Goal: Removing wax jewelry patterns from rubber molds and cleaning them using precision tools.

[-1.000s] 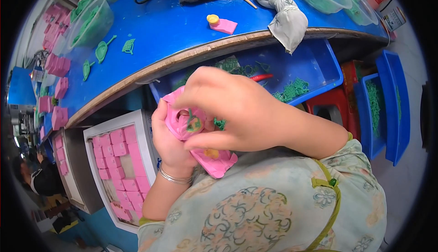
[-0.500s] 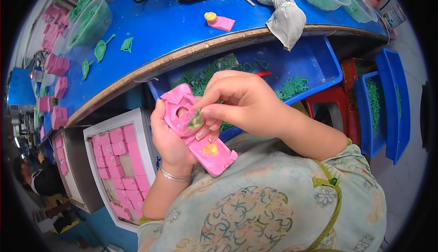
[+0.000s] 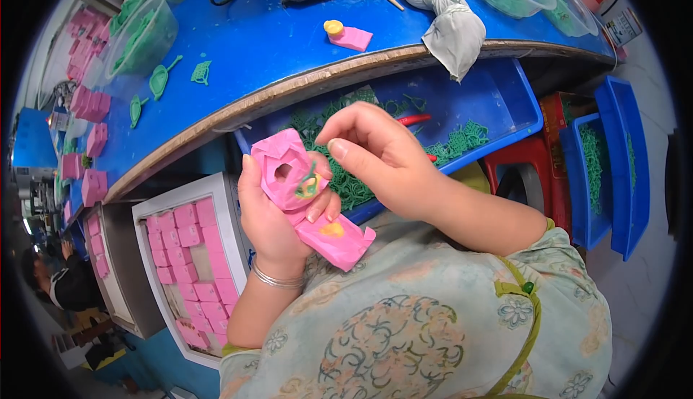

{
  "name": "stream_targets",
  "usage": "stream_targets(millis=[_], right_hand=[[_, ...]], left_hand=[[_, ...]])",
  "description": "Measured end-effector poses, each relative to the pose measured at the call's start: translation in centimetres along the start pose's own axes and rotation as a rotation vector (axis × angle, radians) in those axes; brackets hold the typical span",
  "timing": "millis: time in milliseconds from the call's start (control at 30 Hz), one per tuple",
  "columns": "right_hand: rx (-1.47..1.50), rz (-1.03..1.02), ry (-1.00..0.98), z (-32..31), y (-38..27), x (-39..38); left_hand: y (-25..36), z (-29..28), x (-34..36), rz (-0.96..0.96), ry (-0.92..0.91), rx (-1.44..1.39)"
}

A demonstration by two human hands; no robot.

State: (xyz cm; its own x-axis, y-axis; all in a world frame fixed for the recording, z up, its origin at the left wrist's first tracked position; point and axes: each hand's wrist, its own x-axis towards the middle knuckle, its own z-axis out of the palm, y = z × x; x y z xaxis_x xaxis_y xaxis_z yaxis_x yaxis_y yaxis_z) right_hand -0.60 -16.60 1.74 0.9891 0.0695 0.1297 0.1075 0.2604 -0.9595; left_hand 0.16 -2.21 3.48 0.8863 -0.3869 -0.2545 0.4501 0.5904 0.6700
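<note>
My left hand (image 3: 278, 229) is wrapped round a pink two-part mould (image 3: 289, 164), which looks like soft rubber and is spread open like a book. The upper half has a dark hole, and beside it lies a small green and yellow piece (image 3: 309, 184). On the lower half (image 3: 333, 244) is a yellow patch. My right hand (image 3: 382, 157) hovers just right of the mould, apart from it. Its fingers are loosely bent, with thumb and forefinger apart and nothing seen between them.
Under the table edge, a blue tray (image 3: 498, 99) holds green lattice pieces and a red-handled tool (image 3: 413, 119). A white-framed tray (image 3: 234, 254) of pink blocks stands at lower left. On the blue table are a pink block with a yellow top (image 3: 350, 36) and a tied cloth bag (image 3: 451, 27).
My right hand has let go of the green and yellow piece and drawn back from the mould. My left hand has tilted the mould slightly, and its hole shows more clearly.
</note>
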Motion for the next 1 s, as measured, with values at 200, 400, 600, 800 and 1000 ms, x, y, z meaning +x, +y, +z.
stream_targets(millis=[200, 400, 600, 800, 1000], right_hand=[[-0.469, -0.176, -0.190, -0.6, -1.7, 1.3], [-0.858, -0.696, -0.203, 0.7, -3.0, 0.1], [-0.786, -0.765, -0.130, 1.2, -2.5, -0.2], [-0.560, -0.640, -0.022, -0.9, -3.5, 0.4], [-0.689, -0.699, -0.286, -0.5, -2.6, -0.1]], left_hand=[[-0.3, -0.1, 0.2, 0.170, -0.059, 0.398], [-0.7, -0.7, 0.3, 0.449, 0.030, 0.968], [-1.3, -0.9, 0.1, 0.427, -0.047, 0.776], [0.1, -2.6, -0.1, 0.108, -0.400, 0.201], [-0.1, -0.4, -1.1, 0.254, -0.049, 0.561]])
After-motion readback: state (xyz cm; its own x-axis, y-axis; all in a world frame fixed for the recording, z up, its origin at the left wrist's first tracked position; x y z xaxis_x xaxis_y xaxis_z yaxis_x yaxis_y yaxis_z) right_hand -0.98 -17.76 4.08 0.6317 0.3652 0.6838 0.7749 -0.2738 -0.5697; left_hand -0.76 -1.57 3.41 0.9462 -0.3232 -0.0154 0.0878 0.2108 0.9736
